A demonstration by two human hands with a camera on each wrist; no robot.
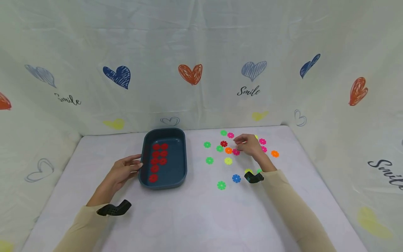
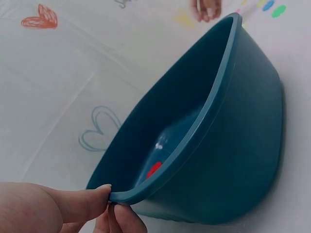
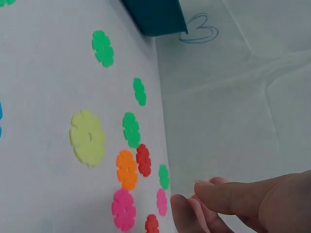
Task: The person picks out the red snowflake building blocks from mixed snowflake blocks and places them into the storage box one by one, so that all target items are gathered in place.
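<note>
My left hand pinches the left rim of a dark blue plastic basin, thumb over the edge and fingers below it. Several red snowflake discs lie on the basin floor, mostly in two columns. Above the loose discs at the right, my right hand hovers with fingers loosely bent and nothing visible between them. Near its fingertips are a pink disc, an orange disc and a red disc. Another red disc shows low in the right wrist view.
Green discs, a yellow disc and a blue disc lie on the white table. An orange disc is farther right. A heart-printed sheet hangs along the table's back edge.
</note>
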